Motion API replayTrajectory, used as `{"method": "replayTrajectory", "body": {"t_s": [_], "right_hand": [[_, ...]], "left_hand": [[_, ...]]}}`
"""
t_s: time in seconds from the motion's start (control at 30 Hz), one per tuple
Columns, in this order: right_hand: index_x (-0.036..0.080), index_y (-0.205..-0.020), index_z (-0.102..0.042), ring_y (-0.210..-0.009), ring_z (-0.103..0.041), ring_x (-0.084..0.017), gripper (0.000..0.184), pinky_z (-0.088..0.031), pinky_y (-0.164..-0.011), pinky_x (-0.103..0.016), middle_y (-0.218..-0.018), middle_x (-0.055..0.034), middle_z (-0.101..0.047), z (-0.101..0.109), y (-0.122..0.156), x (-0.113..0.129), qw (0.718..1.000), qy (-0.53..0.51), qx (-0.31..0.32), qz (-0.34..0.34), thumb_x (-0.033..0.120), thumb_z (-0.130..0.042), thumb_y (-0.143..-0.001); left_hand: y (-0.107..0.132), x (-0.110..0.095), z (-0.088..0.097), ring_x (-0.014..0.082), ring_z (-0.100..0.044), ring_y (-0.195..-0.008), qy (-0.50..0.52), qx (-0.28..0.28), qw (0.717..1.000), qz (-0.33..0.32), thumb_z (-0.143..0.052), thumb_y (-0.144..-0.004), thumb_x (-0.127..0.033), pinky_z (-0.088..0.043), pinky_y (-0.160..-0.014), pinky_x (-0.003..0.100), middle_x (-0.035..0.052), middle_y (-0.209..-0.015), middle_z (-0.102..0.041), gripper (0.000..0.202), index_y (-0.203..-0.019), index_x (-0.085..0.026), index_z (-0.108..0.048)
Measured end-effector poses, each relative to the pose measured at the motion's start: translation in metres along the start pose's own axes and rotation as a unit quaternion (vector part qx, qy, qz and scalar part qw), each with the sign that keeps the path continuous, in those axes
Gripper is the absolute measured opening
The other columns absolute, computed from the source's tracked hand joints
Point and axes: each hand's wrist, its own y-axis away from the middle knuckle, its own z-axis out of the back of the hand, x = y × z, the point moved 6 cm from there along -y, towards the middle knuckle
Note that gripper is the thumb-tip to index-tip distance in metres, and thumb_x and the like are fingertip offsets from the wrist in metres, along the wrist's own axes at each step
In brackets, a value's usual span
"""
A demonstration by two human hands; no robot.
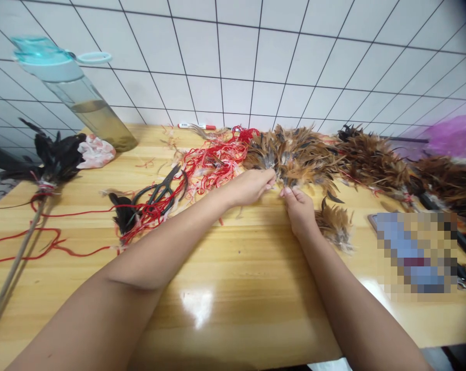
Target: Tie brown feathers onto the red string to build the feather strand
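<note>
Brown feathers point(295, 154) heaped along the far side of the surface point(236, 299), our left hand point(255, 185) and right hand point(300, 208) near each other at the heap's near edge, both pinched closed, seemingly on some feathers, red string point(246, 135) and scissors point(163, 191) to the left.

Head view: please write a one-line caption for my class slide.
Left hand and right hand close together at a brown feather pile, red string and black scissors to their left.

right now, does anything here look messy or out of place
Yes: the red string lies in a messy tangle left of the brown feathers and about the scissors, some of it trailing to the picture's left edge.
</note>
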Motion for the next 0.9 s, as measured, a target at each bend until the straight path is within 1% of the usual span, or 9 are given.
{"method": "replayTrajectory", "body": {"t_s": [0.07,0.13,0.23,0.4,0.57,0.63,0.73,0.9], "right_hand": [[0.021,-0.065,-0.057,-0.063,-0.046,-0.014,0.031,-0.036,-0.061,-0.026,-0.059,0.0015,-0.051,0.003,0.0,0.003,0.999,0.03,-0.038,0.024,0.049,-0.058,-0.078],[0.02,-0.063,-0.059,-0.067,-0.05,-0.016,0.031,-0.039,-0.069,-0.028,-0.062,0.0005,-0.055,0.004,0.0,0.005,0.997,0.053,-0.051,0.038,0.048,-0.059,-0.076],[0.02,-0.064,-0.061,-0.071,-0.053,-0.017,0.03,-0.04,-0.074,-0.03,-0.064,0.0002,-0.059,0.004,0.0,0.004,0.995,0.072,-0.048,0.042,0.047,-0.057,-0.076],[0.019,-0.066,-0.063,-0.072,-0.056,-0.018,0.03,-0.042,-0.076,-0.031,-0.068,-0.0008,-0.064,0.002,0.0,0.003,0.992,0.104,-0.046,0.047,0.046,-0.053,-0.076],[0.019,-0.068,-0.066,-0.076,-0.06,-0.019,0.028,-0.044,-0.078,-0.031,-0.072,-0.0029,-0.067,-0.002,0.002,0.006,0.99,0.129,-0.031,0.056,0.04,-0.051,-0.079],[0.019,-0.069,-0.067,-0.078,-0.061,-0.02,0.027,-0.045,-0.079,-0.031,-0.075,-0.0035,-0.068,-0.003,0.002,0.006,0.989,0.138,-0.024,0.055,0.038,-0.051,-0.08],[0.019,-0.071,-0.068,-0.08,-0.062,-0.02,0.025,-0.045,-0.08,-0.032,-0.078,-0.0041,-0.069,-0.004,0.001,0.006,0.988,0.146,-0.008,0.057,0.036,-0.052,-0.081],[0.02,-0.069,-0.067,-0.08,-0.061,-0.02,0.02,-0.045,-0.081,-0.033,-0.077,-0.004,-0.068,-0.007,-0.002,0.002,0.985,0.156,0.03,0.069,0.033,-0.055,-0.078]], "left_hand": [[-0.002,-0.003,-0.001,0.0157,-0.059,-0.079,0.001,-0.008,1.0,-0.015,-0.047,-0.087,-0.016,-0.04,-0.069,0.025,0.0035,-0.086,-0.066,0.012,-0.09,-0.018,-0.058],[-0.003,-0.005,0.0,0.0162,-0.061,-0.084,-0.008,-0.02,0.999,-0.028,-0.048,-0.087,-0.016,-0.042,-0.073,0.025,0.0043,-0.09,-0.067,0.013,-0.09,-0.017,-0.06],[-0.004,-0.008,0.003,0.0173,-0.062,-0.088,-0.029,-0.032,0.998,-0.042,-0.048,-0.087,-0.015,-0.044,-0.077,0.026,0.0055,-0.092,-0.068,0.015,-0.091,-0.016,-0.062],[-0.003,-0.012,0.006,0.0181,-0.064,-0.091,-0.044,-0.038,0.996,-0.061,-0.048,-0.088,-0.015,-0.047,-0.079,0.027,0.0061,-0.097,-0.069,0.019,-0.1,-0.016,-0.063],[-0.001,-0.01,0.008,0.0175,-0.064,-0.091,-0.043,-0.058,0.994,-0.081,-0.049,-0.088,-0.016,-0.048,-0.08,0.026,0.0072,-0.097,-0.069,0.022,-0.104,-0.015,-0.064],[0.0,-0.011,0.008,0.0162,-0.064,-0.087,-0.042,-0.062,0.993,-0.09,-0.049,-0.088,-0.015,-0.047,-0.077,0.025,0.0063,-0.094,-0.069,0.021,-0.102,-0.015,-0.064],[0.0,-0.013,0.007,0.0143,-0.063,-0.081,-0.042,-0.058,0.993,-0.099,-0.048,-0.087,-0.013,-0.045,-0.072,0.022,0.0049,-0.087,-0.068,0.018,-0.093,-0.015,-0.065],[-0.001,-0.015,0.0,0.0133,-0.06,-0.074,-0.022,-0.041,0.996,-0.075,-0.047,-0.086,-0.011,-0.043,-0.067,0.022,0.0034,-0.081,-0.067,0.017,-0.082,-0.015,-0.062]]}}
